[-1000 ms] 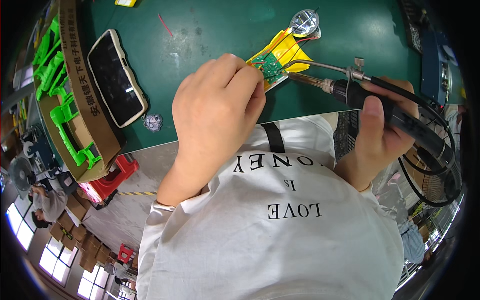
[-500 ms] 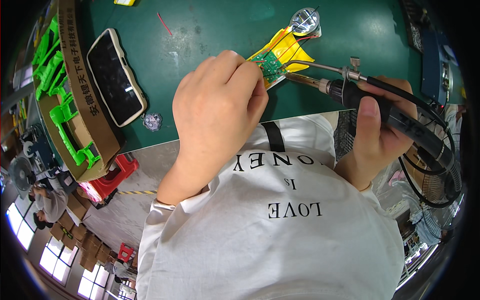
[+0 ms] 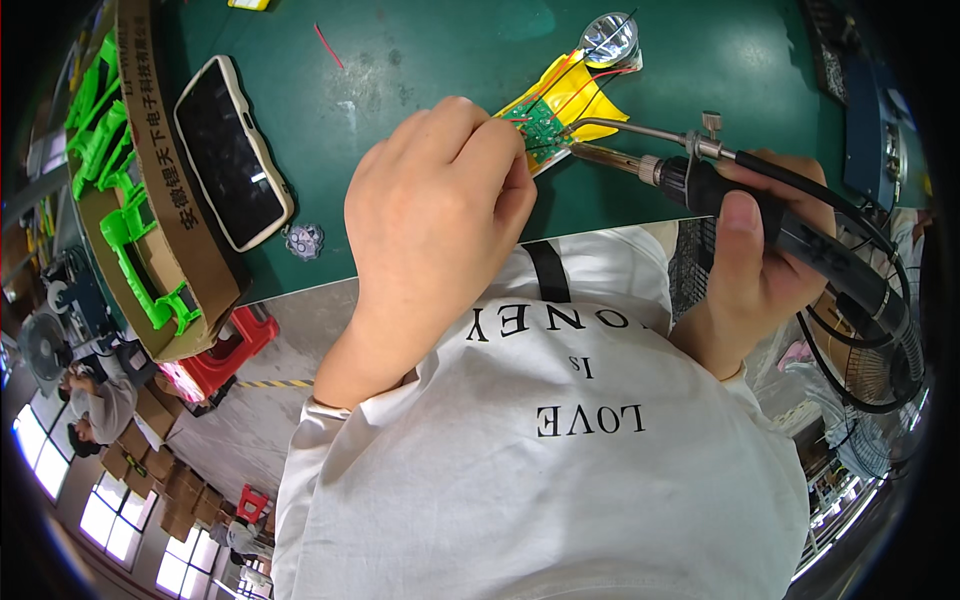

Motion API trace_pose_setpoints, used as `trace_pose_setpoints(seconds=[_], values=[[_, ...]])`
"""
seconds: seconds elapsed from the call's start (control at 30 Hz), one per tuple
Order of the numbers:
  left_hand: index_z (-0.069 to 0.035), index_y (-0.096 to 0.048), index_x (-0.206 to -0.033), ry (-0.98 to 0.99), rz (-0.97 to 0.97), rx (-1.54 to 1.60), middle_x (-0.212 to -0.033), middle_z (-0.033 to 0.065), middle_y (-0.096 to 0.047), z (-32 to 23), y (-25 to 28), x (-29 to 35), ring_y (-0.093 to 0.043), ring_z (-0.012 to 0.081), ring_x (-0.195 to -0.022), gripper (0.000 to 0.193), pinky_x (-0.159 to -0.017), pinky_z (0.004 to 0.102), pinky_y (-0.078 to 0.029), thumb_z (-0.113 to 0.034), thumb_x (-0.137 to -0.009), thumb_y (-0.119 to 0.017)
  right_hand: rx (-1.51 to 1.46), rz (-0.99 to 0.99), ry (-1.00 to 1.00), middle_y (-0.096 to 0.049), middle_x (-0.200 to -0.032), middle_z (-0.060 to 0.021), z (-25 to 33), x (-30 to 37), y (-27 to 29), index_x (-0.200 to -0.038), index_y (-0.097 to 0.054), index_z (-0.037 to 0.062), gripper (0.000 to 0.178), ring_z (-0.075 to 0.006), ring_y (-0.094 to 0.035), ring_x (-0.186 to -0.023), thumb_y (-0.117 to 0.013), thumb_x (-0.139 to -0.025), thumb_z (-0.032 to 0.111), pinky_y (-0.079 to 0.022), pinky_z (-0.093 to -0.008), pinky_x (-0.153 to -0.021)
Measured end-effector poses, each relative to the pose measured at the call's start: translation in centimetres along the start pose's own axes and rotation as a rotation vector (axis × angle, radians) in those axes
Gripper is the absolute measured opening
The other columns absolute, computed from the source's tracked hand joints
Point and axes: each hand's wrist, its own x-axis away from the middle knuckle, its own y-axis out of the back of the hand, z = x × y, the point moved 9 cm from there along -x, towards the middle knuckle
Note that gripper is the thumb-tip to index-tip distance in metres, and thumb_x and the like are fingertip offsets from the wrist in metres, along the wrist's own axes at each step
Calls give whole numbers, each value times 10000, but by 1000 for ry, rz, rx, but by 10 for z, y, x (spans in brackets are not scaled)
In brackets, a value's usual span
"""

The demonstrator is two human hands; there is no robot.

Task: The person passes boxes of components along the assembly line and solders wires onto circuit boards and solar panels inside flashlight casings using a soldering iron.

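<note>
Showing over the table (image 3: 430, 50) against yellow wrapping (image 3: 592, 105), the circuit board (image 3: 545, 124) is partly blocked by your left hand (image 3: 435, 200), whose hidden grip I cannot tell. Your right hand (image 3: 765, 235), apart from it, clasps the soldering iron (image 3: 706, 188) near the board. A reflector (image 3: 610, 42) lies beyond; leftward, a phone (image 3: 232, 155) and cardboard box (image 3: 200, 225).

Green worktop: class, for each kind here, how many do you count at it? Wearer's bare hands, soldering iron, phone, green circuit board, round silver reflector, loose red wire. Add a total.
Bare hands: 2 (left hand, right hand)
Soldering iron: 1
Phone: 1
Green circuit board: 1
Round silver reflector: 1
Loose red wire: 1
Total: 7
</note>
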Motion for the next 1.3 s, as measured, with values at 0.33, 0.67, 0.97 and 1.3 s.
trace_pose_setpoints(seconds=[0.33, 0.67, 0.97, 1.3], values=[[-75, -466, -580, -1, 25, 11, -592, 24, -413, 1, 0, -6, -443, 176, -513, 154, -437, 286, -339, -34, -521, -602, -141, -72, 98, -550, -748, -69, 0, -9, 4, -765, -550, -34, 160, -88, -497, -623, -631, -679, 74, -392, -181, -568], [-57, -522, -645, 56, 128, 15, -637, 50, -501, 3, -4, -3, -499, 212, -550, 136, -489, 281, -398, -7, -565, -621, -22, -14, -11, -533, -793, -85, 0, -4, 0, -762, -531, -49, 171, -131, -492, -734, -559, -712, 112, -369, -222, -694], [-79, -498, -642, -5, 68, 42, -638, 32, -437, 1, -2, -4, -455, 190, -542, 147, -454, 290, -351, -53, -554, -612, -56, -260, 94, -520, -791, -108, -1, -4, 30, -745, -536, -55, 209, -147, -484, -693, -533, -695, 148, -386, -232, -649], [-62, -473, -1010, 111, 308, 78, -941, 75, -520, 14, -3, 10, -501, 234, -810, 506, -661, 339, -387, -157, -560, -684, -52, -500, 5, -473, -788, -94, -38, 6, 60, -753, -517, -44, 245, -134, -472, -667, -524, -706, 197, -392, -197, -554]])
